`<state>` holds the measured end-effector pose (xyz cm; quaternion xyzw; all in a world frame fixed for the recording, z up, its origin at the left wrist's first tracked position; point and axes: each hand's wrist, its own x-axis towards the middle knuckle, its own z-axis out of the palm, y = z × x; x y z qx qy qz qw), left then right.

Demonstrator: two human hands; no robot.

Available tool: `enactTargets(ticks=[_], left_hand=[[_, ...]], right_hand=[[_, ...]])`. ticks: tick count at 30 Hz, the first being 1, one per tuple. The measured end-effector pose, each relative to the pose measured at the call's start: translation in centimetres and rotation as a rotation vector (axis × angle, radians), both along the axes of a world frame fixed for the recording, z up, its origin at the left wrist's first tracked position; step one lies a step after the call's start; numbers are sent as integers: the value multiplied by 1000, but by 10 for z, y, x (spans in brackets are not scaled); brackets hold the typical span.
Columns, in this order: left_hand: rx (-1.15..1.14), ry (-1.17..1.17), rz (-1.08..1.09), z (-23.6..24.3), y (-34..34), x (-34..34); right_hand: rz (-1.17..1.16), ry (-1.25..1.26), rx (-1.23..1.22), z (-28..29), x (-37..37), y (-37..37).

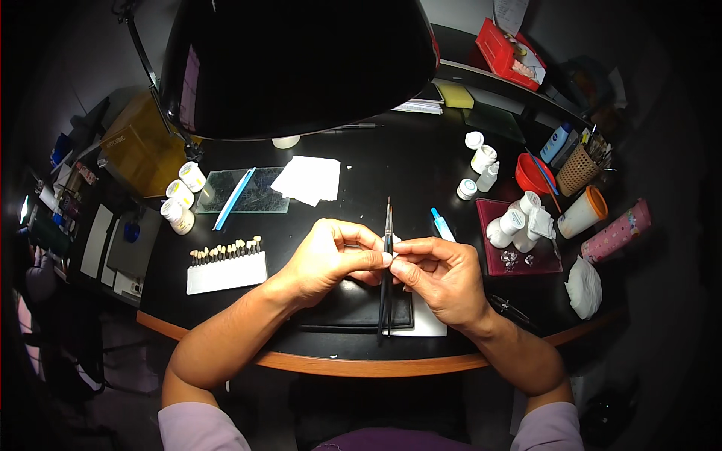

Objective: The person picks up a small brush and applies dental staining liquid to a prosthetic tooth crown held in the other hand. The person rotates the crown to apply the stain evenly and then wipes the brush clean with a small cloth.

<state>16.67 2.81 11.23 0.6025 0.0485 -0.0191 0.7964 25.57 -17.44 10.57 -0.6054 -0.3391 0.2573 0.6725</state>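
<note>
In front of my chest, my left hand (338, 255) and my right hand (447, 278) meet with fingertips pinched together. A small pale bit shows between the fingertips, too small to name. Two slim black-handled brushes (385, 301) run between the hands, one with a metal ferrule and a fine pointed tip upward. My left thumb tip overlaps a handle; whether the fingers grip the brushes cannot be made out. Beneath the hands lie a black flat case (338, 319) and a white sheet (430, 323).
Left stands a white tooth shade guide (227, 275); beyond it are lidded jars (180, 194) and a glass slab (263, 203). Right are a dark red tray (492, 259) with bottles, a red bowl (532, 173) and a pink tumbler (618, 231). A black lamp hood (301, 68) overhangs the desk.
</note>
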Motion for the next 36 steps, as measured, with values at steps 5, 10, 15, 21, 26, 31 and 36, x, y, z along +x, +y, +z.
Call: enactTargets(ticks=[5, 10, 15, 21, 26, 31, 36], left_hand=[[-12, -31, 6, -1, 0, -1], [3, -100, 70, -2, 1, 0], [-33, -175, 195, -2, -3, 1], [82, -250, 176, -5, -2, 1], [21, -263, 247, -2, 1, 0], [68, -253, 269, 3, 3, 1], [8, -244, 227, -2, 4, 0]], right_hand=[[13, -17, 31, -3, 1, 1], [-12, -3, 56, -3, -3, 2], [50, 17, -35, -3, -7, 3], [63, 60, -73, 1, -6, 2], [76, 112, -29, 2, -4, 3], [89, 34, -54, 1, -4, -1], [64, 61, -34, 0, -4, 0]])
